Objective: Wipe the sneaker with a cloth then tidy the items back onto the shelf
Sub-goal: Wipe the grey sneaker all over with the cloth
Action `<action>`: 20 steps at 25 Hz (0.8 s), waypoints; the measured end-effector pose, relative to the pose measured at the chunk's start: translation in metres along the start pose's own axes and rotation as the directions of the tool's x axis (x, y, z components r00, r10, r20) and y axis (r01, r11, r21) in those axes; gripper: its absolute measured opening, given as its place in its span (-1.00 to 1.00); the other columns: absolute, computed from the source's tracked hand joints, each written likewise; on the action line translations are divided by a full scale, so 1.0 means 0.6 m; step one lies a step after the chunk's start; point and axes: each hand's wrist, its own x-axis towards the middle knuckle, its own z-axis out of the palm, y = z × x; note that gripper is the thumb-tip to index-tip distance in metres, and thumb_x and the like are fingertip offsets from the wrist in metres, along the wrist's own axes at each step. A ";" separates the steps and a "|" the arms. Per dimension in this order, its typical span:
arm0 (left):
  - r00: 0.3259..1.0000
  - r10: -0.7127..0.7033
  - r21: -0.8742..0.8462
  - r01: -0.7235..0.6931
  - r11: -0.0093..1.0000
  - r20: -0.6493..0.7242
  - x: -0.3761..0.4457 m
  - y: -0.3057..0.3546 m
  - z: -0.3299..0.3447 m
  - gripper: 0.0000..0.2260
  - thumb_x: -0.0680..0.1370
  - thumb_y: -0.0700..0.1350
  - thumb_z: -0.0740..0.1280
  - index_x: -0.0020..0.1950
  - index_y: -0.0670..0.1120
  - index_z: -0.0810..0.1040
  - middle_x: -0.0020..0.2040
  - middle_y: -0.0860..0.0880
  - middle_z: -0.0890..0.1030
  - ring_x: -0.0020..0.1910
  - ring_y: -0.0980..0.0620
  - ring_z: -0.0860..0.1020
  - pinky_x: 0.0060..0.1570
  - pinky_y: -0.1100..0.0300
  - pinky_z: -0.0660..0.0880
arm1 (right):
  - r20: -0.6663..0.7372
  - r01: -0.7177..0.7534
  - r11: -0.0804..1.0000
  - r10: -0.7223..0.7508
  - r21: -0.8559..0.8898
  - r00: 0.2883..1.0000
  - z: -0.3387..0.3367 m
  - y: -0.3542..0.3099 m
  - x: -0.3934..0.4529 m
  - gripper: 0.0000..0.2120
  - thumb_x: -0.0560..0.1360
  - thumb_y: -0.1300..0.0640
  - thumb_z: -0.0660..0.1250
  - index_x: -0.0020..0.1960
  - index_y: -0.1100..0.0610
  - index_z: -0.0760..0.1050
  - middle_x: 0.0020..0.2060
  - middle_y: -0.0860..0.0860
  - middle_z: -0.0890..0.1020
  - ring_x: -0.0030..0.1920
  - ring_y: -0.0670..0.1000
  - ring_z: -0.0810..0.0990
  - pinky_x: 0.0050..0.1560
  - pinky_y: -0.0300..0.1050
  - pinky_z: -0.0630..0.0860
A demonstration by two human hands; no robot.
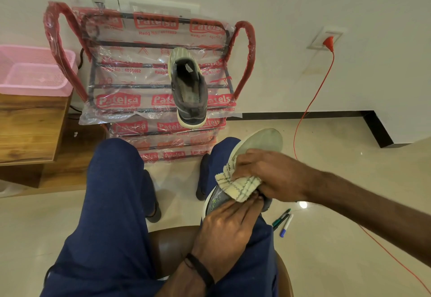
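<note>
The plastic wrap (pixel 121 100) over the shoe rack (pixel 158 86), beyond the left hand (pixel 224 224), repeats the red brand "Patelsa". Under the logos runs smaller red print, "Redg No.: 4018662". Other print there is too blurred to read.

A grey sneaker (pixel 254 147) lies sole-up across the person's right thigh under a bunched cream cloth (pixel 240 185), its mate (pixel 189 91) on the shelf's (pixel 112 86) top tier.
</note>
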 end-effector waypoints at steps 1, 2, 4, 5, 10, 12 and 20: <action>1.000 0.009 0.015 -0.009 1.000 0.005 0.000 -0.003 -0.003 -0.67 0.58 -0.16 0.25 0.30 -0.10 0.66 0.23 -0.03 0.68 0.17 0.10 0.66 0.33 0.23 0.45 | -0.003 0.024 0.997 -0.024 -0.067 1.000 -0.005 0.010 -0.001 -0.65 0.47 0.12 0.42 0.25 0.00 0.58 0.15 -0.07 0.59 0.19 -0.04 0.48 0.22 -0.09 0.42; 1.000 0.024 0.042 -0.025 0.999 0.011 0.001 -0.006 -0.006 -0.66 0.59 -0.17 0.23 0.31 -0.10 0.65 0.26 -0.04 0.67 0.21 0.10 0.64 0.36 0.22 0.45 | -0.038 0.010 0.990 -0.016 -0.138 0.999 -0.009 0.027 0.000 -0.67 0.46 0.10 0.42 0.23 0.00 0.59 0.15 -0.05 0.61 0.18 0.00 0.51 0.21 -0.04 0.45; 0.999 0.049 0.073 -0.050 0.996 0.019 0.006 -0.008 -0.009 -0.64 0.60 -0.19 0.19 0.34 -0.10 0.62 0.31 -0.05 0.64 0.29 0.09 0.60 0.39 0.19 0.45 | -0.128 -0.115 0.969 0.088 -0.220 0.988 -0.019 0.065 -0.006 -0.67 0.46 0.04 0.36 0.21 0.01 0.60 0.15 0.01 0.63 0.16 0.08 0.57 0.18 0.04 0.50; 0.998 0.056 0.073 -0.057 0.996 0.016 0.007 -0.004 -0.009 -0.64 0.60 -0.20 0.18 0.34 -0.11 0.62 0.30 -0.05 0.64 0.30 0.08 0.60 0.38 0.19 0.46 | -0.143 -0.169 0.963 0.140 -0.209 0.980 -0.020 0.075 -0.011 -0.66 0.46 0.03 0.35 0.22 0.00 0.59 0.16 0.01 0.63 0.19 0.08 0.57 0.20 0.04 0.49; 0.999 0.020 0.014 -0.020 1.000 -0.030 0.003 0.001 -0.001 -0.68 0.58 -0.16 0.25 0.28 -0.09 0.66 0.18 -0.01 0.71 0.13 0.10 0.67 0.31 0.23 0.46 | -0.004 0.017 0.997 -0.017 0.071 1.000 0.004 0.011 -0.013 -0.63 0.47 0.15 0.34 0.25 -0.05 0.58 0.24 -0.12 0.59 0.30 -0.07 0.47 0.33 -0.11 0.36; 1.000 0.026 0.038 -0.026 0.999 -0.009 0.003 -0.005 -0.005 -0.66 0.58 -0.18 0.24 0.31 -0.10 0.64 0.25 -0.04 0.67 0.23 0.09 0.64 0.37 0.22 0.44 | -0.017 0.010 0.998 -0.009 0.057 1.000 -0.005 0.031 -0.010 -0.67 0.49 0.11 0.38 0.25 -0.05 0.59 0.25 -0.09 0.61 0.32 -0.05 0.48 0.34 -0.04 0.35; 0.996 0.092 0.025 -0.091 0.996 -0.019 0.014 0.006 0.000 -0.67 0.58 -0.17 0.21 0.24 -0.11 0.68 0.17 -0.04 0.71 0.14 0.08 0.68 0.26 0.21 0.54 | -0.061 -0.090 0.994 0.095 0.068 0.994 0.007 0.021 -0.026 -0.63 0.46 0.20 0.39 0.23 -0.07 0.61 0.23 -0.10 0.61 0.29 -0.07 0.49 0.32 -0.11 0.40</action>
